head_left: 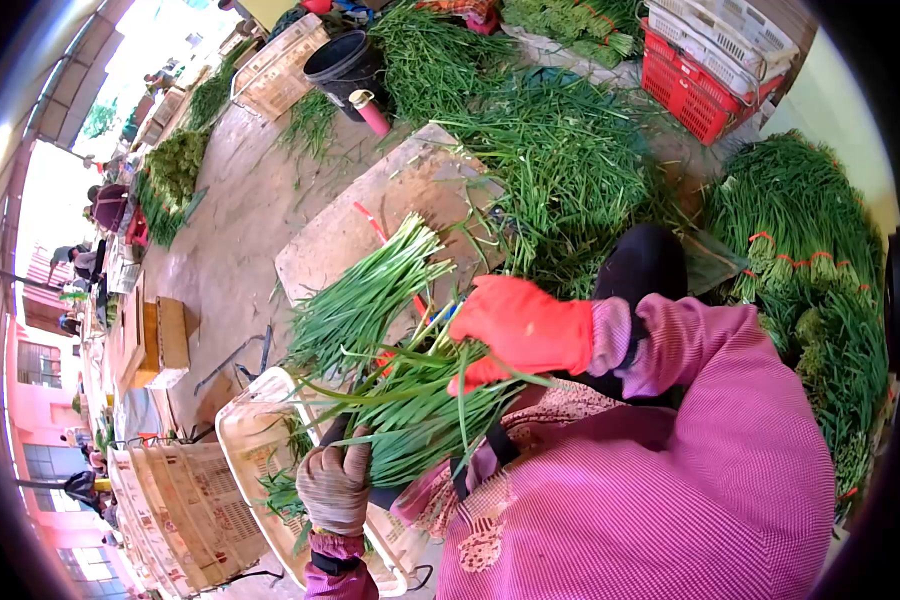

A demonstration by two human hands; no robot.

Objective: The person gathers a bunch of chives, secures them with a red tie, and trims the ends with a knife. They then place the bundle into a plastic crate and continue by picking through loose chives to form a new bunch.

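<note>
A bunch of long green stalks [425, 415] lies across my lap. My left hand [335, 485], in a grey-brown glove, has its fingers wrapped round the leafy side of this bunch. Over its upper end is my right hand [525, 330], in a red-orange glove, with thumb and fingers closing round the stalks. Beyond them, a second bundle [370, 290] rests on a wooden board [330, 235], its pale ends pointing up. A red strap [370, 222] shows beside that bundle.
A cream crate [260, 440] stands beside my left hand. Loose stalks [570, 170] are heaped beyond the board, and tied bundles [800, 220] lie at the right. A black bucket [345, 70], a pink bottle [372, 115] and a red crate [685, 85] stand farther off. Several people are in the left background.
</note>
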